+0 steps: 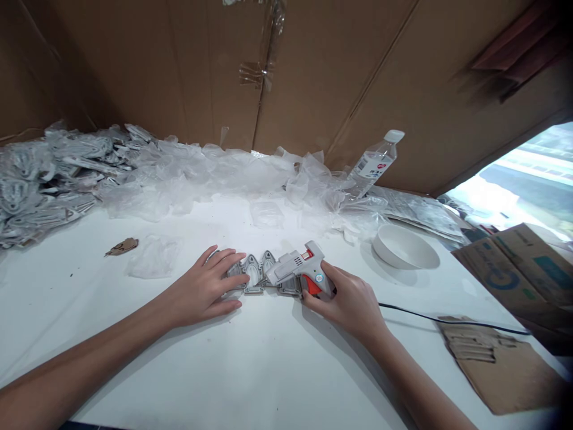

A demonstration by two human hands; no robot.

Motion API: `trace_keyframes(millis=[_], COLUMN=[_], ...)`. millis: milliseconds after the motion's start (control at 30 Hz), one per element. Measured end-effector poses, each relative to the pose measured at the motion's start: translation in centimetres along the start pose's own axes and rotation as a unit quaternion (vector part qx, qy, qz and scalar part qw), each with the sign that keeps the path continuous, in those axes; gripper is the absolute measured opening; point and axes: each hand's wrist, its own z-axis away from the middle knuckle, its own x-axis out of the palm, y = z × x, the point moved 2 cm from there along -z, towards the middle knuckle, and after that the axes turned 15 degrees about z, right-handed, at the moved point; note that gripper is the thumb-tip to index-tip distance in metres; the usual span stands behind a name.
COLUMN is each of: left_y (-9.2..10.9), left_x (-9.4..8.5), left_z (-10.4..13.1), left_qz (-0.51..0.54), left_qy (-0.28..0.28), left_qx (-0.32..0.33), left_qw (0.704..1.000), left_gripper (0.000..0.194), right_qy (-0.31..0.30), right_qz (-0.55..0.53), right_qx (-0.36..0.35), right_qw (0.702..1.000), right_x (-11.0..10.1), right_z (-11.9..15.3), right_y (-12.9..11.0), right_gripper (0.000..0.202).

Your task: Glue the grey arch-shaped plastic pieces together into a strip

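Note:
My right hand (347,297) is wrapped round the handle of a grey glue gun (290,267) with a red trigger. The gun's nozzle points left, at a small grey boat-shaped plastic piece (253,275). Several such pieces stand side by side in a row; another grey piece (268,263) sits partly behind the nozzle, and the ones at the right end are partly covered by the gun. Over the left end of the row lies my left hand (210,286), fingers spread and touching the pieces, hiding part of them.
Bagged grey parts (49,173) are heaped at the back left. Crumpled clear plastic bags (215,170) line the cardboard wall (188,71). A water bottle (373,164) leans near a white bowl (405,248). A black cord (430,315) runs right, past a cardboard sheet (501,364).

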Motion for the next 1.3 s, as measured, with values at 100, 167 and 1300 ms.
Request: trace_keyframes(millis=[100, 167, 1300], left_y=[0.0, 0.0, -1.5], left_x=[0.0, 0.0, -0.4], left_z=[0.0, 0.0, -0.3], left_qz=[-0.004, -0.003, 0.091], left_qy=[-0.002, -0.001, 0.042], left_qx=[0.001, 0.001, -0.121], left_qw=[1.000, 1.000, 0.988], left_gripper=[0.036, 0.036, 0.067], right_qy=[0.017, 0.023, 0.065], right_qz=[0.009, 0.010, -0.017], right_qx=[-0.004, -0.003, 0.025], right_qw=[1.000, 1.000, 0.997], right_x=[-0.1, -0.2, -1.0], right_z=[0.1, 0.1, -0.4], right_y=[0.1, 0.1, 0.7], right_gripper=[0.034, 0.035, 0.037])
